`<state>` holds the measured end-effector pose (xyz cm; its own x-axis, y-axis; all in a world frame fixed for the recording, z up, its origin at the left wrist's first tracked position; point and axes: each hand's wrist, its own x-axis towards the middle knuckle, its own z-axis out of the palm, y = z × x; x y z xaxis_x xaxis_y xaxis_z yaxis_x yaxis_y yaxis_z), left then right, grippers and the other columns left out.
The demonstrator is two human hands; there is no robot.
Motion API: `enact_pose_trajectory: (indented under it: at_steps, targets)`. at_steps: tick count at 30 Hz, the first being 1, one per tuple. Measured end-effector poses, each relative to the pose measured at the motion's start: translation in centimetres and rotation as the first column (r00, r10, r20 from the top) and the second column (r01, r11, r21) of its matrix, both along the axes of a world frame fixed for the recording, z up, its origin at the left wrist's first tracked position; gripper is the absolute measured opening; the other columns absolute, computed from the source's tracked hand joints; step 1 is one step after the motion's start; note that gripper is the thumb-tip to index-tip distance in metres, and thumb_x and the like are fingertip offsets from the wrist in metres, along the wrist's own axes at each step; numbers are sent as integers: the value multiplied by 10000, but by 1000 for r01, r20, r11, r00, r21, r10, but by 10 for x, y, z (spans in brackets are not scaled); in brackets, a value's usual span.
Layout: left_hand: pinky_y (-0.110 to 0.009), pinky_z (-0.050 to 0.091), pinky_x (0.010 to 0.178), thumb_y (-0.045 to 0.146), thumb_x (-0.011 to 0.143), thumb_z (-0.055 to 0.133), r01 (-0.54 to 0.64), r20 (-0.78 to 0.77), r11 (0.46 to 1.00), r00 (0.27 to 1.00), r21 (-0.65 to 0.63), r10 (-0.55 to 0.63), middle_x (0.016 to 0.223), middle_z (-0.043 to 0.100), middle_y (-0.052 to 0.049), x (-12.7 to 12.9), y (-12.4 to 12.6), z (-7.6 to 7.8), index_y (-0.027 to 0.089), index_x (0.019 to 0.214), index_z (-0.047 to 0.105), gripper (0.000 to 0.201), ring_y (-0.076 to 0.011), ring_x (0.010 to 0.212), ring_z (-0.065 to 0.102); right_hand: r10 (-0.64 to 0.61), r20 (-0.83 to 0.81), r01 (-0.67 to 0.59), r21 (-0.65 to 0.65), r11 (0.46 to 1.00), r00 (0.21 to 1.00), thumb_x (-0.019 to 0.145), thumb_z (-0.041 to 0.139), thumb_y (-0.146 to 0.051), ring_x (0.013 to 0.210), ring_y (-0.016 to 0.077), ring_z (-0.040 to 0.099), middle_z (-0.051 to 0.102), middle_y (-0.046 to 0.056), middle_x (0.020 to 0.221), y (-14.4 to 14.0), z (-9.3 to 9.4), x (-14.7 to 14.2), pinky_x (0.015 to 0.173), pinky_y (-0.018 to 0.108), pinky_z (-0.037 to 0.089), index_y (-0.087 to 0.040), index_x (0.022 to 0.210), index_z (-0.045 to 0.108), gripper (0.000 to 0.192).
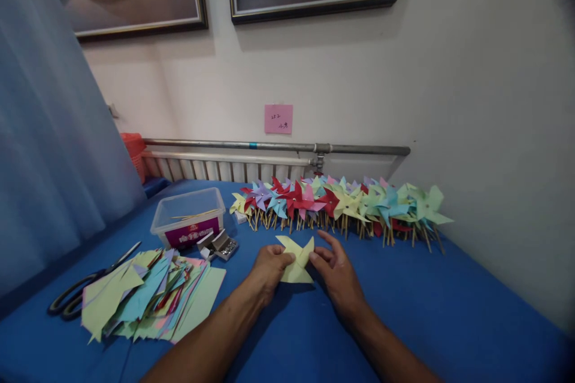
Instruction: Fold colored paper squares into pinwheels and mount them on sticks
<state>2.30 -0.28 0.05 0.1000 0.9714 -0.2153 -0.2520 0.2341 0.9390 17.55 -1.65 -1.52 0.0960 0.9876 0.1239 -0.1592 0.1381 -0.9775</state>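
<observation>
Both forearms enter from the near edge of the blue table [449, 323]. The left hand [269, 269] and right hand [336, 272] meet over a pale yellow paper pinwheel [296, 260], each pinching it at a side with fingers curled on the folded blades. The pinwheel lies at the table's middle, flat against the cloth, its pointed tips fanned upward and outward; no stick is visible on it.

Left of the pinwheel, a loose stack of cut coloured paper [148, 296] spreads toward the near left edge, with black-handled scissors [85, 287] touching its far left side. Just beyond that stack, still left of the pinwheel, sits a small open box of metal pins [222, 245], and behind it a clear plastic tub [188, 215] holding thin sticks.

Right of the pinwheel, bare blue cloth runs to the wall side and the near edge.

Beyond the pinwheel, a long row of finished pinwheels [341, 203] on sticks lies across the table, before the radiator [224, 167].
</observation>
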Motion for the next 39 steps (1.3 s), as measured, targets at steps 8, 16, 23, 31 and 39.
enact_pose_trajectory:
  at_steps: [8,16,23,31,39]
  targets:
    - [-234,364,486,221,588,770,-20,-6,1000,1000,18,20,510,609,-1,5,1,-5,150,602,610,176,-101,427,476,43,-44,-45,-31,999,998,642,823,-467,831,272,727,771,71,913,4,-16,-10,771,391,555,-209,1109,601,578]
    - [-228,338,488,198,628,739,-12,-68,1000,998,11,12,501,586,15,8,0,-8,151,615,603,144,-94,437,456,-21,69,26,-70,997,997,664,770,-474,841,270,706,755,79,925,3,-16,-10,706,360,543,-191,1077,599,529]
    - [-228,332,487,199,608,742,15,-97,1000,995,25,-12,502,576,16,7,-1,-8,153,604,593,156,-94,444,450,-45,143,55,-68,996,989,654,758,-427,793,264,692,745,69,879,3,-16,-8,673,351,539,-199,1059,613,486]
    - [-247,383,499,129,529,728,79,-20,996,997,-52,-80,515,615,-16,1,-5,7,149,565,588,145,-128,462,527,78,162,-66,-82,994,984,628,771,-385,724,219,676,724,32,810,0,-3,-4,650,322,519,-186,1040,607,486]
    - [-276,430,568,205,522,798,153,118,988,982,-32,-148,602,662,-59,-1,-6,1,120,638,637,216,-148,532,573,85,147,-73,-86,994,985,637,759,-405,744,222,679,721,38,825,-2,2,-1,658,328,520,-190,1041,603,484]
